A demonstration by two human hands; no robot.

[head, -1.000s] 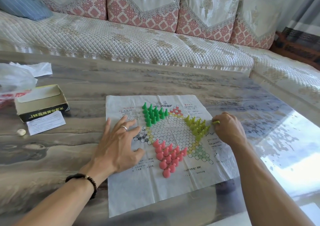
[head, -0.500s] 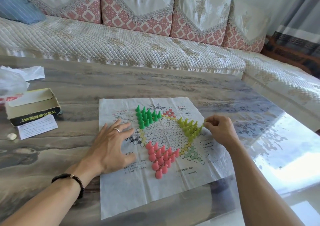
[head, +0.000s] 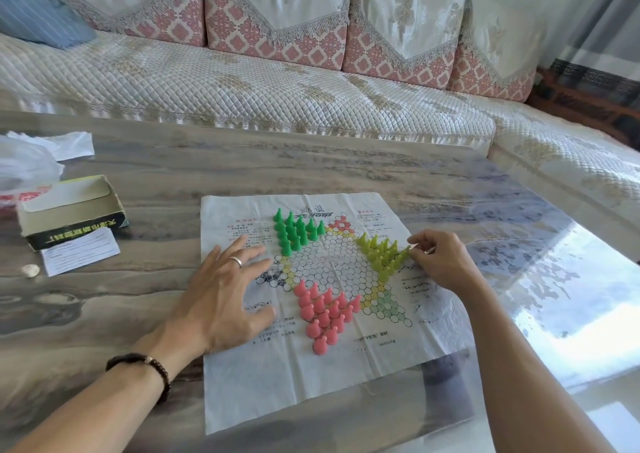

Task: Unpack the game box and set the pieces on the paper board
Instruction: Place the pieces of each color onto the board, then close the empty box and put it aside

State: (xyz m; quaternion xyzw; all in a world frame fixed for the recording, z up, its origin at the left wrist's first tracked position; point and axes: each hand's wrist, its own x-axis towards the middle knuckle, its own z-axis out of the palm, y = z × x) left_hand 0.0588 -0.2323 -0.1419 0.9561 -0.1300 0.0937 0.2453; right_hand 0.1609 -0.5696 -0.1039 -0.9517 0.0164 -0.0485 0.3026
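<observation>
The board (head: 332,366) is a thin, creased sheet of white paper, printed with a six-pointed star of small circles and blocks of Chinese text too small to read. It lies flat on a glossy table (head: 104,314) with a streaked grey-brown marble pattern. Smooth plastic cone pieces with rounded tips stand on three star points: green pieces (head: 294,232) at the far left, yellow pieces (head: 382,255) at the right, pink pieces (head: 322,310) at the near side.

The left hand (head: 225,293) lies open and flat, fingers spread, on the board's left edge, holding nothing; it wears a silver ring and a dark bead bracelet. The right hand (head: 440,262) pinches with thumb and fingertips at the outermost yellow piece; whether it grips that piece I cannot tell.

Since half a second ago both hands have kept their places, and the right fingertips have come closer to the yellow group.

The open cardboard box (head: 69,210) sits well left of the board, its dark side bearing yellow characters upside down, with a printed slip (head: 81,251) just before it
</observation>
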